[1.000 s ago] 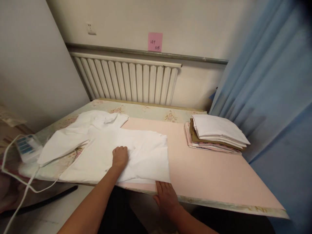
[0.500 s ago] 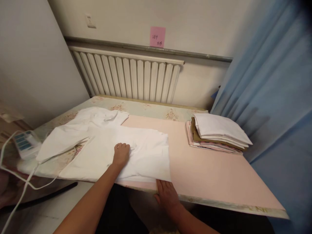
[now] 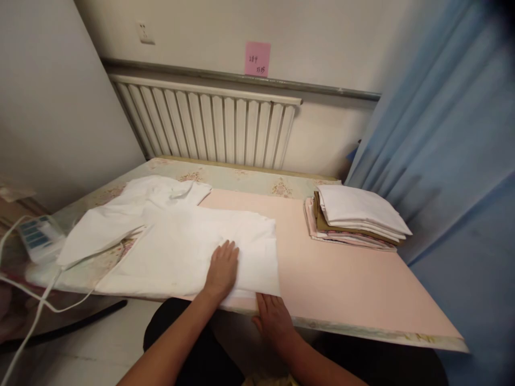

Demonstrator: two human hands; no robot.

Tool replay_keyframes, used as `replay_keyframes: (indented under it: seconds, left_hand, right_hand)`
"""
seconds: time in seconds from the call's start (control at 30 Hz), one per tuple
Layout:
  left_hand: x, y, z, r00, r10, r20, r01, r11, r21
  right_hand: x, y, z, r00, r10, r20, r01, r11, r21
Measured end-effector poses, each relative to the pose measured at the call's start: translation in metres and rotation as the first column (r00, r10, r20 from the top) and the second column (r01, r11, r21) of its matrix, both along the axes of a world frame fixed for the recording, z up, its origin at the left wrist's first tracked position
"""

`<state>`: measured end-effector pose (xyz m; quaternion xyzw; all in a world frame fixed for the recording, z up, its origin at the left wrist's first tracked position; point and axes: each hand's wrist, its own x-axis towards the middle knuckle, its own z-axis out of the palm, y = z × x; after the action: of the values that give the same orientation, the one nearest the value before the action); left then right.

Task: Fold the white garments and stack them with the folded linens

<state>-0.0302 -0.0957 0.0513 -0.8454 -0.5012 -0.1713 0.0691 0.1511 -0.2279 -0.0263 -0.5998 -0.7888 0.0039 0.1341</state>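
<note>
A white shirt-like garment (image 3: 173,252) lies spread on the pink table cover, its sleeves to the left and its right end folded over in layers. My left hand (image 3: 223,268) rests flat on the folded part, fingers stretched out and holding nothing. At the garment's lower right corner is my right hand (image 3: 277,324), its fingers straight and its thumb apart. Those fingertips meet the bottom edge of the cloth; whether they reach beneath it I cannot tell.
A stack of folded cloths (image 3: 358,214) stands at the right of the pink cover (image 3: 341,284). A blue curtain (image 3: 442,161) hangs beyond it. At the left are a white box with blue panels (image 3: 40,236) and a white cable (image 3: 44,300). A radiator (image 3: 217,126) lines the wall.
My left hand has slid right across the garment and gone from curled fingers to a flat, stretched-out hand. My right hand stays at the lower right corner.
</note>
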Motion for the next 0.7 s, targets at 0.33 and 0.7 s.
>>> replay_keyframes:
  seconds: [0.33,0.7]
  left_hand:
    - [0.010,-0.017,-0.039,0.998,-0.023,-0.062,0.020,0.999,-0.050]
    - [0.011,-0.018,-0.040,0.999,-0.009,-0.051,0.007,0.999,-0.032]
  right_hand:
    - [0.005,-0.010,0.000,0.998,0.053,-0.043,-0.051,0.997,0.051]
    - [0.075,0.082,0.075,0.464,-0.439,-0.769,0.384,0.883,-0.272]
